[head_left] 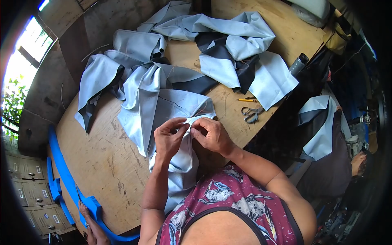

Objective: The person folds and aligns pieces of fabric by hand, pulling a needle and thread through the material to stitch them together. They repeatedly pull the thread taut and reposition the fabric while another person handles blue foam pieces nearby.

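My left hand (pixel 169 139) and my right hand (pixel 212 134) are close together, thumbs and fingers pinching the edge of a light grey fabric piece (pixel 177 163). The material looks like sewn upholstery cloth or vinyl. It hangs from my fingers toward my lap and runs up onto the wooden table (pixel 102 163). Loose threads (pixel 202 109) lie on it just beyond my fingertips. Whether something small is between the fingertips is hidden. Past my hands spreads a heap of the same grey fabric (pixel 139 90), with dark undersides showing in places.
Scissors (pixel 252 114) and a yellow pencil (pixel 247 100) lie right of the fabric. A dark cylinder (pixel 299 64) stands at the table's right edge. Another person's hand (pixel 93 226) touches blue strips (pixel 65 163) at left. At right, grey fabric (pixel 320 126) lies over another person's dark clothing.
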